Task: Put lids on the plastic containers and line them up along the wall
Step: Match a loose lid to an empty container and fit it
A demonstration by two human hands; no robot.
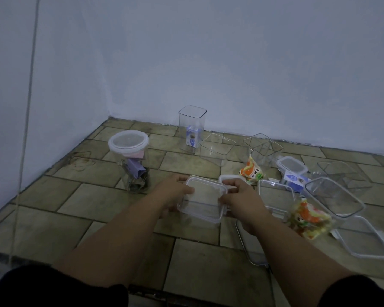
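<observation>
Both your hands grip one square clear container (201, 201) low over the tiled floor (93, 202): left hand (175, 191) fingers wrap its left edge, right hand (239, 200) fingers clamp its right edge and lid (205, 185).

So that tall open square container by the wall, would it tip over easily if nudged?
Probably. The tall container stands upright on a narrow base, so a push near its rim would likely topple it. It looks like thin clear plastic holding only a small box, so likely light.

bare room corner | tiled floor (197, 258) | plain painted wall (208, 63)
</observation>
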